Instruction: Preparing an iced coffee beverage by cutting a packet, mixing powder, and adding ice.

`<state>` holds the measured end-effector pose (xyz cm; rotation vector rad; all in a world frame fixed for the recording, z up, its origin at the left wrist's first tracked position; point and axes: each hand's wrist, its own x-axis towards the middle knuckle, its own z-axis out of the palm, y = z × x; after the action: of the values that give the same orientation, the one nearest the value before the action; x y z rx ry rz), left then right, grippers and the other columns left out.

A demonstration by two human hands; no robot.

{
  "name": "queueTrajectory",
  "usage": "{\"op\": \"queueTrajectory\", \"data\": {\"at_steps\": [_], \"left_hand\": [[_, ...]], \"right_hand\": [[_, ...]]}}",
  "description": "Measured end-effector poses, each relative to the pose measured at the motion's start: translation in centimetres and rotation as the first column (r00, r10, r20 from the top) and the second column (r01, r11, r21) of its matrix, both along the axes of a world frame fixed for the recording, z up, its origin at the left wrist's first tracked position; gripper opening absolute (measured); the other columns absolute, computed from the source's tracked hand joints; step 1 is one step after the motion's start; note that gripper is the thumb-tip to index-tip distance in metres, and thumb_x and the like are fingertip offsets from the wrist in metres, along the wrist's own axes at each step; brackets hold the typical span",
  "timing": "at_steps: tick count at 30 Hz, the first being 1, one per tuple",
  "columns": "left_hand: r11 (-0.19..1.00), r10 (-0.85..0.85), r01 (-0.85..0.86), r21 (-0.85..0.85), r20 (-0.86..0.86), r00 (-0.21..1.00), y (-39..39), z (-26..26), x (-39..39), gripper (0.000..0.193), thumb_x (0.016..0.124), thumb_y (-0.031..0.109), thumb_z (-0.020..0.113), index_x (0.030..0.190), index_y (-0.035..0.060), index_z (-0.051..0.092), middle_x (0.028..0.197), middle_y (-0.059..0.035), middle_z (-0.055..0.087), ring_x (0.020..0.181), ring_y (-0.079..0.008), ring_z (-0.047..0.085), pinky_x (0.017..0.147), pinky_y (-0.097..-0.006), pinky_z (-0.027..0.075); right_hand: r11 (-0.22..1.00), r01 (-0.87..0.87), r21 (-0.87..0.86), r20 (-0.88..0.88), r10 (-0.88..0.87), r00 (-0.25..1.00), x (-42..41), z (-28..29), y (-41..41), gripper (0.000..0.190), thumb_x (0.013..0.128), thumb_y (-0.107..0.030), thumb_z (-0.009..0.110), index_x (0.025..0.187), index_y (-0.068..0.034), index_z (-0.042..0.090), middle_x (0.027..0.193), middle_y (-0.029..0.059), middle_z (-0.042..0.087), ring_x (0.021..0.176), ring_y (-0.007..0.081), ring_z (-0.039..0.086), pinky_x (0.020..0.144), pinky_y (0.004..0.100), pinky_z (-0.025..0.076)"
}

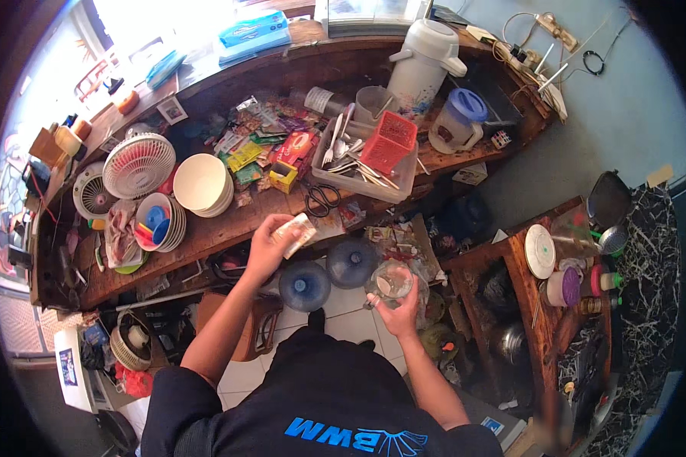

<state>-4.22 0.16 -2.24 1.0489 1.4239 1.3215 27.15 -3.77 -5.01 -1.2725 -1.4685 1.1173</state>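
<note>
My left hand point(270, 244) grips a small printed sachet point(298, 233) by its side, above the front edge of the wooden counter point(217, 240). In my right hand point(399, 311) is a clear glass mug point(391, 281), held over the floor with its open mouth towards me. Black-handled scissors point(322, 200) lie on the counter just beyond the sachet. Behind them stands a plastic tub point(361, 187) of cutlery with a red basket point(390, 141) in it. A heap of assorted sachets point(246, 157) spreads to its left.
Two blue water gallons point(304, 285) stand on the tiled floor below. Stacked cream bowls point(203, 184) and white fans point(139, 165) occupy the counter's left part. A pump thermos point(423, 68) and a blue-lidded pitcher point(457, 121) stand at the back right. A wooden shelf point(523, 274) is at right.
</note>
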Motion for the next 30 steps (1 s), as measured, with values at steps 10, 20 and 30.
{"op": "queueTrajectory", "data": {"at_steps": [10,20,30], "left_hand": [[0.900,-0.348,0.368,-0.234,0.123,0.929,4.0,-9.8,5.7,0.033,0.086,0.013,0.075,0.114,0.0015,0.060,0.103,-0.0078,0.067,0.096,-0.0148,0.064,0.086,-0.0293,0.051],[0.693,-0.693,0.525,-0.495,-0.256,0.674,8.0,-23.0,17.1,0.039,0.079,0.025,0.082,0.106,0.0044,0.065,0.098,-0.0109,0.071,0.090,-0.0208,0.069,0.078,-0.0354,0.055],[0.844,-0.533,0.360,-0.398,-0.695,0.482,12.3,-21.8,29.1,0.050,0.081,0.041,0.076,0.121,0.0144,0.062,0.124,-0.0151,0.065,0.115,-0.0331,0.063,0.101,-0.0434,0.046]], "right_hand": [[0.979,0.198,0.056,-0.105,-0.191,0.976,0.6,0.5,-2.4,0.075,0.076,-0.013,0.085,0.135,-0.002,0.041,0.126,0.0135,0.055,0.117,0.0232,0.058,0.099,0.0375,0.049],[0.803,0.589,-0.088,-0.137,-0.595,0.792,8.5,-2.2,-10.8,0.073,0.076,-0.012,0.085,0.133,-0.003,0.041,0.126,0.0107,0.053,0.117,0.0220,0.056,0.099,0.0383,0.050],[0.835,0.536,-0.126,-0.066,-0.546,0.835,19.0,-2.0,-10.5,0.075,0.073,-0.018,0.088,0.132,-0.004,0.043,0.123,0.0096,0.055,0.117,0.0209,0.056,0.101,0.0380,0.046]]}}
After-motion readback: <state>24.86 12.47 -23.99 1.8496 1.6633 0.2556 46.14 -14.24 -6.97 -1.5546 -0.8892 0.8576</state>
